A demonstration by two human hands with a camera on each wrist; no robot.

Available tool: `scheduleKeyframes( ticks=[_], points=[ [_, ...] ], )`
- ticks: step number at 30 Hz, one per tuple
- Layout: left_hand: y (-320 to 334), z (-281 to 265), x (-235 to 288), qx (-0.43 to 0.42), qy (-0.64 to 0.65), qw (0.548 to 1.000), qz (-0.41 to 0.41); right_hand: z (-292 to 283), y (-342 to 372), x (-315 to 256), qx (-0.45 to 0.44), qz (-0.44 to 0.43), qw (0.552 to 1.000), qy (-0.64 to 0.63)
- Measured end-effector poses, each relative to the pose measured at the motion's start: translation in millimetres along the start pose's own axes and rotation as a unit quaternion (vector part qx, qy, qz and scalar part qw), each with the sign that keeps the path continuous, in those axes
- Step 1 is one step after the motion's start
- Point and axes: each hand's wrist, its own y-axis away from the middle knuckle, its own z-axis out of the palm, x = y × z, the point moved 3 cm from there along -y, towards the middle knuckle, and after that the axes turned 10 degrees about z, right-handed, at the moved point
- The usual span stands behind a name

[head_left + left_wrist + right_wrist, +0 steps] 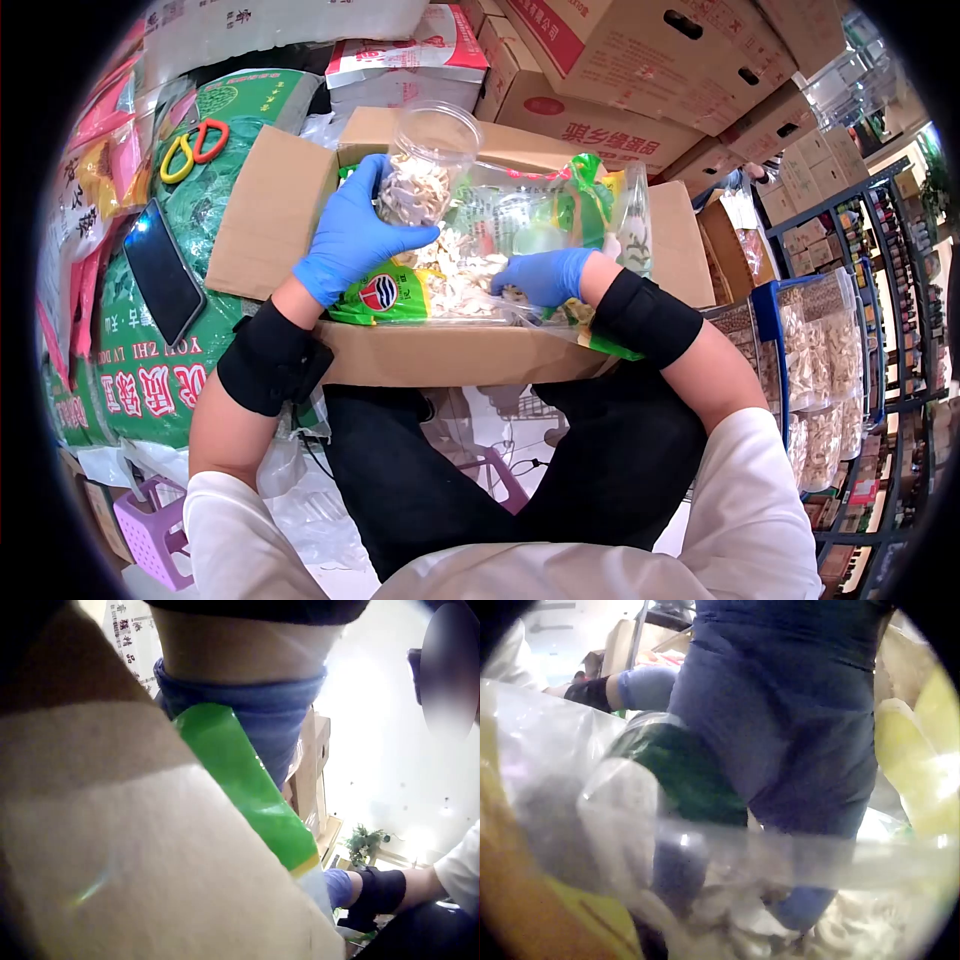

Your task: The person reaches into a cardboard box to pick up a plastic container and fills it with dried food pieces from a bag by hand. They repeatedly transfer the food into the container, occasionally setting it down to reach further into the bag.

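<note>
A clear round plastic jar (437, 135), partly filled with pale dried slices (415, 190), is gripped by my blue-gloved left hand (355, 235) over the cardboard box. Below it, more pale dried slices (460, 270) lie loose in an opened clear bag (490, 210) with green and yellow printing. My right hand (545, 277), also gloved in blue, reaches into the bag and pinches some slices at its fingertips. In the right wrist view the right fingers (802, 907) dip into the slices, partly behind clear film. The left fingers are hidden in the left wrist view.
The open cardboard box (450, 355) stands before my knees, flaps spread. To the left, scissors (190, 150) and a black phone (163, 272) lie on a large green sack (235, 110). Stacked cartons (620, 130) rise behind; bagged goods (820, 350) hang at right. A purple stool (150, 530) stands lower left.
</note>
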Motion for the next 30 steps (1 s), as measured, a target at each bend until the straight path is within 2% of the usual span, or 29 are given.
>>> scheduleKeyframes(
  ticks=[2,7,9,12,13,16,18,21,22,24,26,28,30],
  points=[
    [1,3,1,-0.021,-0.013,1.0,-0.007,3,0,-5,0.065,-0.033,0.997,0.024],
    [3,6,2,-0.045,-0.02,0.999,0.006,-4,7,-3,0.066,0.007,0.997,-0.042],
    [4,6,3,-0.042,-0.012,0.999,0.013,-22,21,3,0.19,0.004,0.98,-0.056],
    [5,6,7,-0.05,-0.012,0.999,0.016,-51,48,8,0.207,0.015,0.971,-0.119],
    [5,7,9,-0.061,-0.022,0.998,0.013,-53,53,16,0.261,-0.008,0.958,-0.119],
    [5,10,11,-0.101,-0.032,0.994,0.019,-68,71,20,0.281,0.009,0.949,-0.141],
    [7,15,3,-0.099,-0.07,0.992,0.037,-74,76,25,0.303,-0.004,0.937,-0.176],
    [11,22,0,-0.161,-0.166,0.971,0.06,-84,89,29,0.314,-0.035,0.904,-0.288],
    [10,23,-1,-0.162,-0.165,0.971,0.061,-87,93,32,0.315,-0.034,0.904,-0.289],
    [10,26,-2,-0.176,-0.175,0.967,0.064,-97,104,32,0.337,-0.077,0.854,-0.39],
    [10,27,-3,-0.175,-0.172,0.967,0.061,-101,115,27,0.341,-0.061,0.843,-0.412],
    [10,28,-3,-0.175,-0.17,0.968,0.058,-105,117,22,0.371,-0.084,0.802,-0.46],
    [9,29,-1,-0.185,-0.165,0.967,0.056,-104,104,16,0.364,-0.104,0.792,-0.479]
  ],
)
